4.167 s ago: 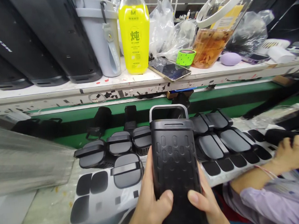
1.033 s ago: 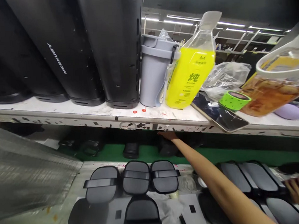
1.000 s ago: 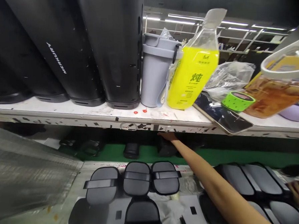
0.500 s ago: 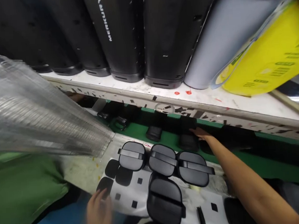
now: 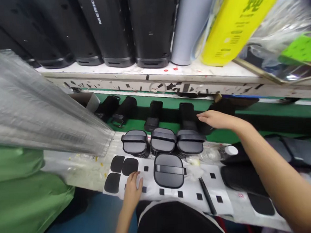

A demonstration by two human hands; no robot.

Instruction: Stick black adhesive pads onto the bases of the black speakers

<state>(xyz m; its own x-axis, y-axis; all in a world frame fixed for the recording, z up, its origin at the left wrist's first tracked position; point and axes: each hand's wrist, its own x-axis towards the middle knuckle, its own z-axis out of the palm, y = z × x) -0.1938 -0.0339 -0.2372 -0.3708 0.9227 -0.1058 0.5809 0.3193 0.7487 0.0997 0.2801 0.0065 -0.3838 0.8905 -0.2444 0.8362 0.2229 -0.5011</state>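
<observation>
My left hand (image 5: 133, 188) rests low over a white sheet (image 5: 173, 201), its fingers apart beside black rounded pads (image 5: 130, 166). Nothing shows in it. Further right, my right hand (image 5: 213, 119) reaches over the green belt (image 5: 169, 126), fingers stretched out and pointing left. Close to its fingertips lies a black cylindrical device (image 5: 187, 115); whether they touch, I cannot tell. Between my hands stand several black devices with grey tops and strap handles: one nearer device (image 5: 168, 171) on the sheet, and a row behind it including a middle one (image 5: 163, 144).
Tall black units (image 5: 154, 29) line a white shelf (image 5: 153, 73) above, along with a yellow package (image 5: 234, 25). Stacked clear plastic (image 5: 45, 111) leans at left, near a person in a green garment (image 5: 26, 196). Black tweezers (image 5: 207, 196) and a white-capped bottle (image 5: 230, 150) lie at right.
The view has shifted, showing more of the worktop. My left hand has moved right, up to the sheet and pads. My right hand remains over the belt near the black device.
</observation>
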